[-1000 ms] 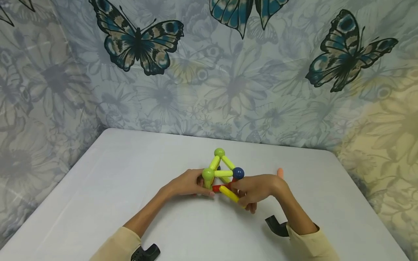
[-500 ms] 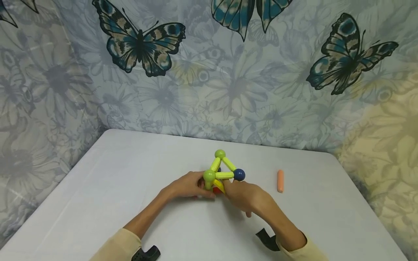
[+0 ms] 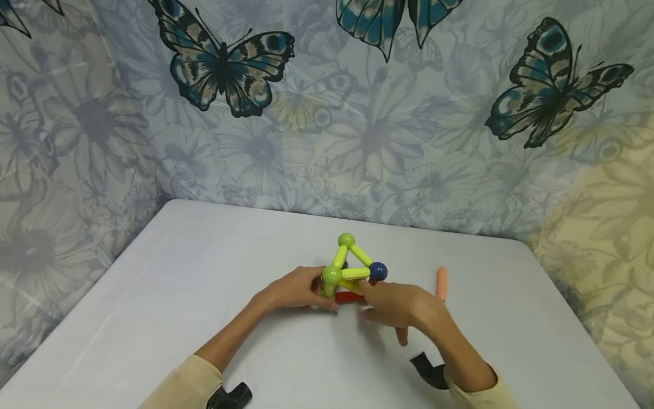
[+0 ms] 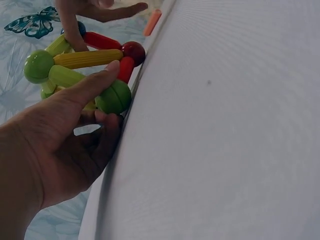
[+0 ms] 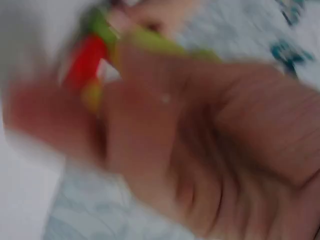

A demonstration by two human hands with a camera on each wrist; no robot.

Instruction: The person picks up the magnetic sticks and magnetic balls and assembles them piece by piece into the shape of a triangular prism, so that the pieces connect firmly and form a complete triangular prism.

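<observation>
A magnetic ball-and-stick model point(image 3: 355, 274) of green, yellow and red rods and coloured balls stands on the table. My left hand point(image 3: 293, 288) grips its left side, thumb along a green rod point(image 4: 66, 76) beside the lower green ball point(image 4: 114, 97). In the left wrist view, a yellow rod point(image 4: 87, 59) spans from the upper green ball point(image 4: 39, 66) to a dark red ball point(image 4: 133, 52). My right hand point(image 3: 403, 307) is at the model's right side, below the blue ball point(image 3: 378, 271). One straight finger reaches to the yellow rod; motion blurs the right wrist view.
A loose orange rod point(image 3: 441, 283) lies on the white table point(image 3: 230, 244), right of the model. Butterfly-patterned wall covering point(image 3: 317, 142) rises behind the table's far edge. Black wrist devices point(image 3: 229, 396) show at both sleeves.
My right hand has brought the yellow rod up to the model and now draws slightly back to the right, its fingers loosening. The left hand has kept its grip in place.
</observation>
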